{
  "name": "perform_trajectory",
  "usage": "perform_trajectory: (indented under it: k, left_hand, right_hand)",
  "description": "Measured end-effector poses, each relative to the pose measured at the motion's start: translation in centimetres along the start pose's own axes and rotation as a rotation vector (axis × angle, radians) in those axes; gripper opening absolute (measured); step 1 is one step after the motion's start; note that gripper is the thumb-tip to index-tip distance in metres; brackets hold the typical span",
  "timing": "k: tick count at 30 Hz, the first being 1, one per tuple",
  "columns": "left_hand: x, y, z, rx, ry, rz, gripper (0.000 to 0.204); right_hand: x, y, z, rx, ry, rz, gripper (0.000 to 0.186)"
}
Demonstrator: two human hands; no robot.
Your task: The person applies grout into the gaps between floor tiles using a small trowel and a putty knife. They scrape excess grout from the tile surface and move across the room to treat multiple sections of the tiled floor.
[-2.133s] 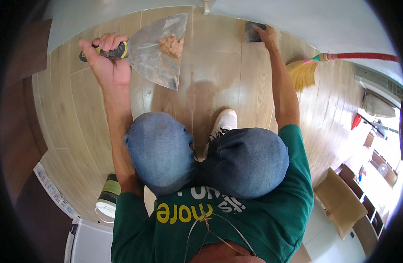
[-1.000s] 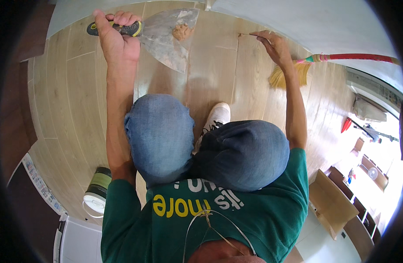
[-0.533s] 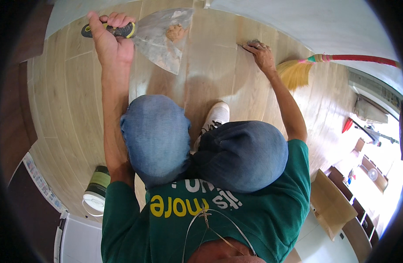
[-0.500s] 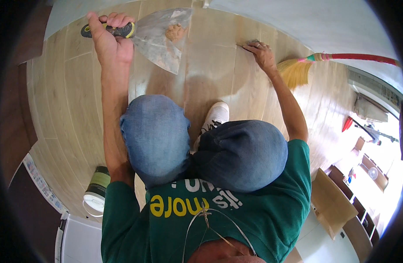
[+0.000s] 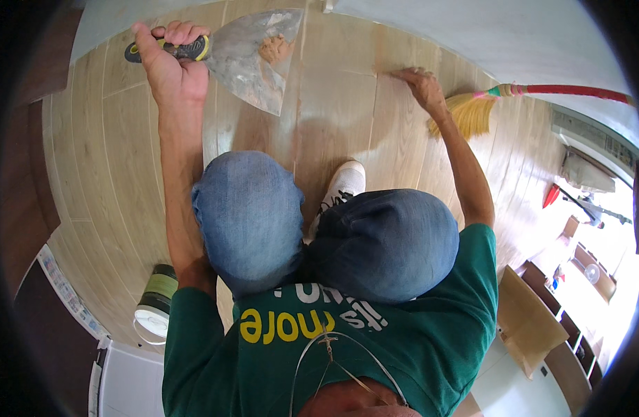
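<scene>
Wide scraper (image 5: 229, 76) in left hand (image 5: 177, 76); right hand (image 5: 425, 90) at the floor (image 5: 125, 167)

Through the head view, I have the left hand near the far left part of the floor, close to its edge along the wall (image 5: 431, 24). The fingers (image 5: 186, 32) of this hand are wrapped around the black-and-yellow handle (image 5: 168, 50); the thumb lies along the handle. The blade fans out to the right, its upper face toward the camera, and carries a lump of pinkish-brown paste (image 5: 276, 48) near its broad end. I cannot tell whether the blade touches the floor.

My right hand is well apart from the scraper, to its right, near the floor's far edge. Its fingers are bent and close together, with the tips beside a joint line between planks. I cannot tell whether they hold anything.

Just beside the right wrist are the yellow bristles of a broom (image 5: 472, 111); its red handle runs right along the wall. A white shoe (image 5: 345, 182) stands between the hands, nearer the body. A green container with a white lid (image 5: 156, 299) is at the floor's near left part.
</scene>
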State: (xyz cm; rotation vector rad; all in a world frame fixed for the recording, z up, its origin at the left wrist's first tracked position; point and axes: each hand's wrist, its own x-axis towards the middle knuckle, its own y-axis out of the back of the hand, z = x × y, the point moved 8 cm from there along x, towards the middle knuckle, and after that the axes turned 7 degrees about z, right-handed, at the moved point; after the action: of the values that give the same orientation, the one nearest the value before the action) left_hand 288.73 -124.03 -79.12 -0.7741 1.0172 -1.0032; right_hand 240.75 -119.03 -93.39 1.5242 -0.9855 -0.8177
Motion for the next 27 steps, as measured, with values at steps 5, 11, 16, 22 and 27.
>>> perform_trajectory:
  k: [5, 11, 16, 22, 27]
  left_hand:
    - [-0.6, -0.2, -0.5, 0.063, 0.025, 0.000, 0.034]
    - [-0.7, -0.2, 0.8, 0.066, -0.038, -0.001, 0.034]
    - [-0.1, 0.6, 0.8, 0.058, -0.041, 0.037, 0.034]
    - [-0.3, 0.0, -0.4, -0.005, 0.008, 0.008, 0.035]
    - [-0.3, 0.5, -0.1, 0.046, -0.067, 0.133, 0.040]
  right_hand:
    - [5.8, -1.7, 3.3, -0.064, -0.224, 0.151, 0.034]
    - [6.0, -4.4, 1.6, -0.118, -0.128, 0.133, 0.034]
    - [1.3, -2.0, -4.5, -0.089, 0.043, 0.114, 0.035]
    - [-1.8, 3.0, -6.0, 0.245, -0.221, 0.114, 0.032]
    - [2.1, 13.5, -18.3, 0.748, -0.276, 0.640, 0.034]
